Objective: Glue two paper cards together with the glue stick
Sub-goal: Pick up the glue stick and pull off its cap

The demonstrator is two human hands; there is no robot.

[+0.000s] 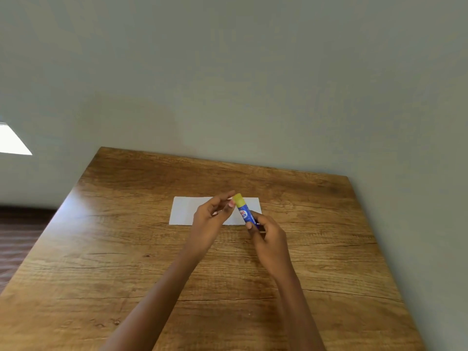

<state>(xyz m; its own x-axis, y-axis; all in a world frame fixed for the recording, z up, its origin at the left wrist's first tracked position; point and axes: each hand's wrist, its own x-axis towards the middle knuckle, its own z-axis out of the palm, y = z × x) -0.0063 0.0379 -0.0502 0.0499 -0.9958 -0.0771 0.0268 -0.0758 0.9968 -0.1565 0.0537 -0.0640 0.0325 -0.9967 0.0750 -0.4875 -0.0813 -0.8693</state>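
My right hand (pixel 266 235) grips the lower end of a blue glue stick (pixel 245 214), which tilts up and to the left with its yellow cap on top. My left hand (pixel 211 217) is just left of the stick, its fingers extended and its fingertips at the yellow cap. Behind both hands, white paper (pixel 186 210) lies flat on the wooden table (pixel 126 249); the hands hide its middle, so I cannot tell whether it is one card or two side by side.
The table's back and right edges run along a plain grey wall. Its left edge drops off to a dark wood floor (pixel 20 236). A bright patch of light (pixel 12 141) shows at the far left.
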